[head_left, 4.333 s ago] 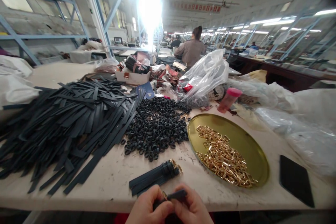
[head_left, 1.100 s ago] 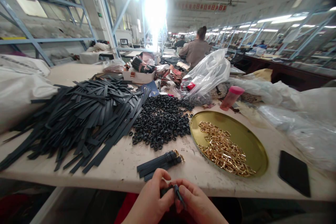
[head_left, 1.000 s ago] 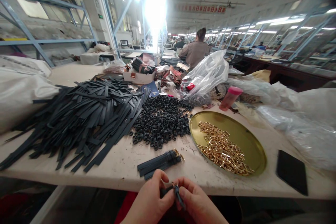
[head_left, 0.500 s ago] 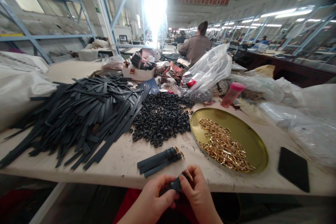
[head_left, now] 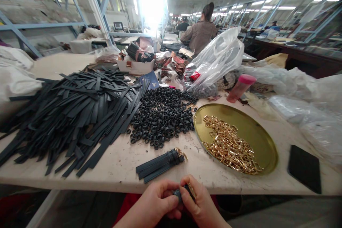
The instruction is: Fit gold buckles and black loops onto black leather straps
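Note:
At the table's front edge my left hand [head_left: 161, 199] is closed around a dark strap [head_left: 176, 193], most of which the fingers hide. My right hand [head_left: 194, 197] pinches the same strap's end, where a gold buckle [head_left: 191, 190] shows beside the fingers. Just beyond the hands lies a small stack of buckled straps [head_left: 161, 164], gold ends pointing right. Behind it spreads a heap of small black loops [head_left: 162, 117]. A gold tray [head_left: 248, 121] to the right holds a pile of gold buckles [head_left: 232, 146].
A large heap of loose dark strips [head_left: 88, 110] covers the table's left side. A black phone-like slab [head_left: 304, 167] lies at the right edge. Behind the tray stand a pink-lidded container [head_left: 241, 88] and a clear plastic bag [head_left: 213, 64]. A person [head_left: 201, 30] sits farther back.
Both hands stay together on the strap; the right fingers have closed further over the buckle end. The view has shifted slightly. The stack and heaps look the same.

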Demonstrator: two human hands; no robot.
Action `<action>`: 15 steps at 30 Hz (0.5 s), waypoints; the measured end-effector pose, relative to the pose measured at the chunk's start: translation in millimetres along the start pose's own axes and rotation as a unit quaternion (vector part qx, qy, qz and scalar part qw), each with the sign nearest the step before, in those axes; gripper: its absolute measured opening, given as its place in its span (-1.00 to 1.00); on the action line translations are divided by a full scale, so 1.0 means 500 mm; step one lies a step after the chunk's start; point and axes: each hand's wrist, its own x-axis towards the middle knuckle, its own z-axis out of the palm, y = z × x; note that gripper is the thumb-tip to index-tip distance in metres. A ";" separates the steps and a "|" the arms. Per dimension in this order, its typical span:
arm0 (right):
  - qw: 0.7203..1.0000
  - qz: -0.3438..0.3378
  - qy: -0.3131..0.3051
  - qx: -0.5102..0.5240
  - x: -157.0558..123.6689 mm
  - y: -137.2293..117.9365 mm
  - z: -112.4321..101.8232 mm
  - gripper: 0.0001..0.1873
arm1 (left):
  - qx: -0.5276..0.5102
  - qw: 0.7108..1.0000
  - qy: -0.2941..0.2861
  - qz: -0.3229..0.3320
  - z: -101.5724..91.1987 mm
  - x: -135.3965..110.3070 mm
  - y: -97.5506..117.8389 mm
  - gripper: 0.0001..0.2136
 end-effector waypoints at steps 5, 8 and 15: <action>0.996 -0.004 -0.085 0.008 -0.016 -0.008 -0.023 -0.79 | 0.012 0.999 -0.021 -0.043 0.011 -0.010 0.000 -0.72; 0.993 0.000 -0.115 0.019 -0.025 -0.012 -0.025 -0.76 | 0.027 0.998 -0.035 -0.046 0.017 -0.017 -0.004 -0.70; 0.999 -0.022 -0.046 0.012 -0.045 -0.008 -0.005 -0.70 | 0.141 0.989 -0.018 -0.052 0.006 -0.041 -0.003 -0.84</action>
